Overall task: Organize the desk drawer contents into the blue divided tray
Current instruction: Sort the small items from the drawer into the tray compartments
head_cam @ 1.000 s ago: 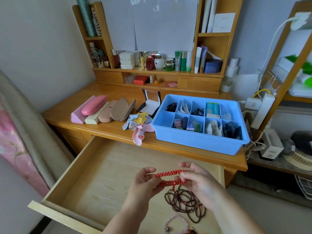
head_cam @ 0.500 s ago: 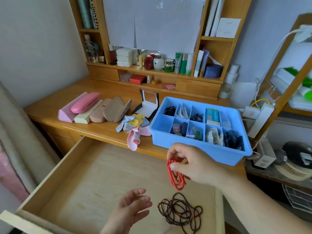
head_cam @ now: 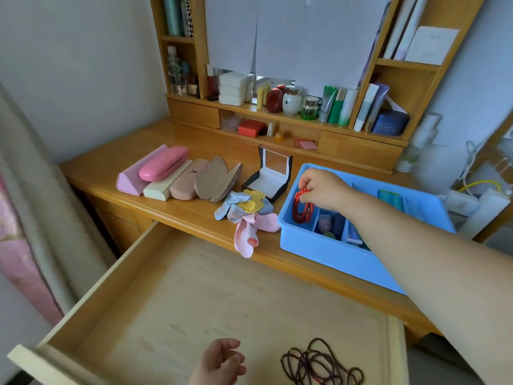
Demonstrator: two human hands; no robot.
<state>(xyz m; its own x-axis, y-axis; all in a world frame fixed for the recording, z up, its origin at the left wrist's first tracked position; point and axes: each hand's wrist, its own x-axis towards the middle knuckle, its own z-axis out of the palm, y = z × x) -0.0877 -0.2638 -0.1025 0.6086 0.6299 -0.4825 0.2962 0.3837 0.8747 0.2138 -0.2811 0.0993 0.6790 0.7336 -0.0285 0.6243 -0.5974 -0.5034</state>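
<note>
Glossy blue plastic tray (head_cam: 327,254), varnished wooden desk (head_cam: 177,209), matt pale wood drawer (head_cam: 211,295), shiny red beads (head_cam: 301,208)

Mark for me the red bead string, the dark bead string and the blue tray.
red bead string (head_cam: 299,207), head view, on the hanging loops below the right hand.
dark bead string (head_cam: 319,362), head view, middle of the coil.
blue tray (head_cam: 327,257), head view, front outer wall.

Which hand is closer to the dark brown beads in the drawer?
Left. The left hand hovers open just beside the dark brown beads; the right hand is far off, holding red beads over the blue tray.
</note>
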